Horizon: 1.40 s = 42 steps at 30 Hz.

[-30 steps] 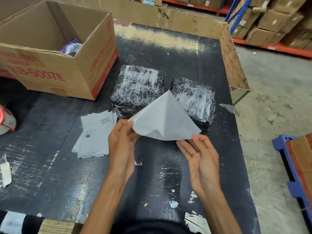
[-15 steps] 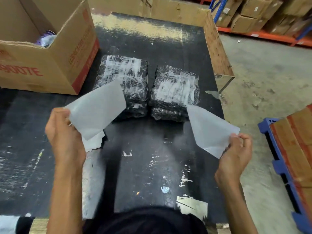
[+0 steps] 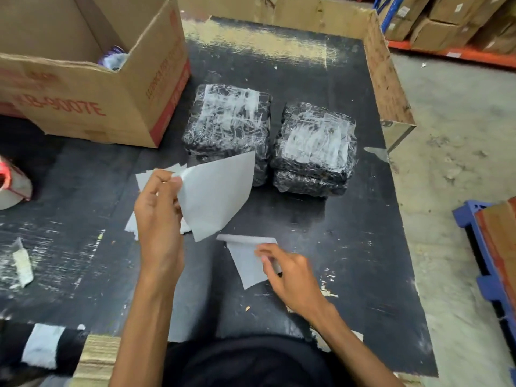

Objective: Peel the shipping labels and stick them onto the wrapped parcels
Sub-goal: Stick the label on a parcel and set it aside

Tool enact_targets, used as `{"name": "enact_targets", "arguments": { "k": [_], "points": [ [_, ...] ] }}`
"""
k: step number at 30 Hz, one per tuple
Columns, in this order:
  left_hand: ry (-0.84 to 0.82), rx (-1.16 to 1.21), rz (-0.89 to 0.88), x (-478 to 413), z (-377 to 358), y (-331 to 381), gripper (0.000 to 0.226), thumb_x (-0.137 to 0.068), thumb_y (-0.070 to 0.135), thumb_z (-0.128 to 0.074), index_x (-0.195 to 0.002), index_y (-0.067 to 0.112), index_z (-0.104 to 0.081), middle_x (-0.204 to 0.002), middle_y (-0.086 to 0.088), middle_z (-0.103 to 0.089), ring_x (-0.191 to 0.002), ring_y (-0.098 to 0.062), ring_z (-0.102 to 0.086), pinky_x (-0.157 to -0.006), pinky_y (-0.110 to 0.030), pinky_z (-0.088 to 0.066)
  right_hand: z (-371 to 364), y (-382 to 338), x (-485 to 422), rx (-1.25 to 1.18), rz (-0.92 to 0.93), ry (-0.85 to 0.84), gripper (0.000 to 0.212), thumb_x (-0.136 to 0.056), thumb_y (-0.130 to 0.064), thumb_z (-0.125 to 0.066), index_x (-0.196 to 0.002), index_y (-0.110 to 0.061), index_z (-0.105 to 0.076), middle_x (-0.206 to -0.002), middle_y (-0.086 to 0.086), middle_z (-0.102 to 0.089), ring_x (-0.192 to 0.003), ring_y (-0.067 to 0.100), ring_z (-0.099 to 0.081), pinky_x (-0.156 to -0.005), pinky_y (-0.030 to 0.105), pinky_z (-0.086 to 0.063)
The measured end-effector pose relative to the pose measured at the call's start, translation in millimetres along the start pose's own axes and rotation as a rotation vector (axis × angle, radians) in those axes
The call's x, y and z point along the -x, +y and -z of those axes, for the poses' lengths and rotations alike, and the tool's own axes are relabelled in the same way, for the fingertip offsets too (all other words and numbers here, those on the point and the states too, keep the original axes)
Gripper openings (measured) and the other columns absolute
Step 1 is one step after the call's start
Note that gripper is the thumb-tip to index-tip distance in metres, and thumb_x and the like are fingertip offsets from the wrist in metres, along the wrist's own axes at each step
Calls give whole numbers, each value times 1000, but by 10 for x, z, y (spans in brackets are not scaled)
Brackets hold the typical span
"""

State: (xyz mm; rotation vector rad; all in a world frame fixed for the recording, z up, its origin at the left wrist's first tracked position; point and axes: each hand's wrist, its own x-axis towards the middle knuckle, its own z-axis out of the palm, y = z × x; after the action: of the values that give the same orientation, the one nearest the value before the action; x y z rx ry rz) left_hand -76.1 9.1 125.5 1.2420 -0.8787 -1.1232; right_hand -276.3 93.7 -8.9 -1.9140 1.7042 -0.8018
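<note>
Label pieces: two blank white sheets, one in each hand; cannot tell which is sticker and which backing. Left hand (image 3: 157, 216) pinches the left sheet (image 3: 215, 196) by its edge, thumb on top, holding it above the desk (image 3: 349, 247) just in front of the left parcel (image 3: 229, 121). Right hand (image 3: 290, 272) pinches the right sheet (image 3: 245, 263) at one corner. That sheet is low at the desk, far edge curled over.

Change: a second ago the sheets were one piece. Half a second ago they were raised and wide apart, the right one out past the desk edge. Both are now drawn in toward the middle, with the right hand dropped to the desk.

Left parcel and right parcel (image 3: 315, 143) unmoved, side by side, black under clear film. A stack (image 3: 145, 177) of white labels lies beneath the left hand.

Writing: the carton (image 3: 83, 101) at back left carries red print, roughly "B-9007E", blurred; its side print is unreadable. Tape roll (image 3: 11, 185) at the left edge.
</note>
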Motion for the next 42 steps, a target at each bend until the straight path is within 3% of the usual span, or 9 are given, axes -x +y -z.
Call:
{"name": "enact_targets", "arguments": {
  "k": [7, 10, 13, 17, 25, 29, 33, 37, 42],
  "points": [
    [-110, -31, -52, 81, -40, -26, 26, -101, 8, -50, -77, 17, -49, -56, 8, -45, -52, -9, -37, -49, -21, -28, 349, -392, -224, -139, -90, 393, 12, -94, -20, -67, -100, -23, -76, -96, -12, -76, -78, 7, -64, -66, 17, -47],
    [-297, -67, -150, 119, -70, -28, 14, -93, 15, -61, -82, 19, -55, -59, -1, -44, -55, -17, -36, -53, -20, -28, 647, -662, -519, -681, -398, 308, 24, -103, -27, -56, -97, -13, -75, -92, -1, -81, -69, 18, -72, -61, 24, -47],
    [-521, -190, -236, 147, -119, -26, 12, -89, 17, -74, -89, 19, -62, -84, 7, -75, -79, -9, -69, -76, -21, -51, 900, -781, -793, -899, -520, 264, 41, -101, -40, -52, -98, -7, -76, -95, 6, -81, -79, 26, -77, -64, 30, -51],
    [-574, -402, -334, 215, -209, -73, 25, -76, 15, -88, -95, 18, -70, -99, 6, -78, -98, -18, -73, -89, -40, -57, 1047, -812, -950, -896, -520, 280, 19, -91, -26, -72, -95, -9, -79, -92, 8, -81, -91, 32, -77, -82, 42, -57],
    [-539, -660, -592, 255, -363, -157, 83, -65, 47, -86, -137, 22, -53, -147, 6, -51, -140, -17, -46, -111, -41, -39, 1300, -807, -1135, -874, -435, 457, 11, -96, -12, -67, -88, -4, -70, -87, 6, -80, -82, 17, -73, -75, 29, -57],
    [-267, -431, -275, 234, -453, -100, 64, -82, 55, -64, -139, 31, -47, -135, 11, -59, -130, -13, -53, -107, -25, -39, 1486, -859, -1095, -895, -340, 388, 11, -97, -7, -63, -90, -7, -71, -90, 1, -80, -76, 8, -72, -64, 15, -52],
    [-323, -388, -162, 24, -520, -93, 14, -96, 41, -62, -91, 29, -67, -89, 11, -72, -88, -4, -65, -81, -23, -48, 1587, -906, -1099, -870, -305, 340, 12, -96, -7, -62, -89, -11, -72, -93, 2, -81, -81, 11, -74, -66, 18, -55],
    [-356, -406, -209, -44, -674, -18, 31, -99, 27, -62, -70, 17, -56, -67, 5, -55, -66, -7, -48, -64, -20, -35, 1707, -817, -1208, -683, -292, 423, 11, -97, -12, -65, -89, -15, -72, -94, -5, -80, -86, 9, -74, -70, 21, -57],
    [-354, -764, -542, -373, -1196, 53, 32, -102, 27, -52, -71, 23, -43, -67, 11, -45, -74, -19, -46, -71, -34, -36, 1915, -287, -1650, -199, -294, 531, 9, -92, -28, -70, -95, -20, -74, -113, -3, -68, -99, 20, -67, -74, 23, -48]
  ]
}}
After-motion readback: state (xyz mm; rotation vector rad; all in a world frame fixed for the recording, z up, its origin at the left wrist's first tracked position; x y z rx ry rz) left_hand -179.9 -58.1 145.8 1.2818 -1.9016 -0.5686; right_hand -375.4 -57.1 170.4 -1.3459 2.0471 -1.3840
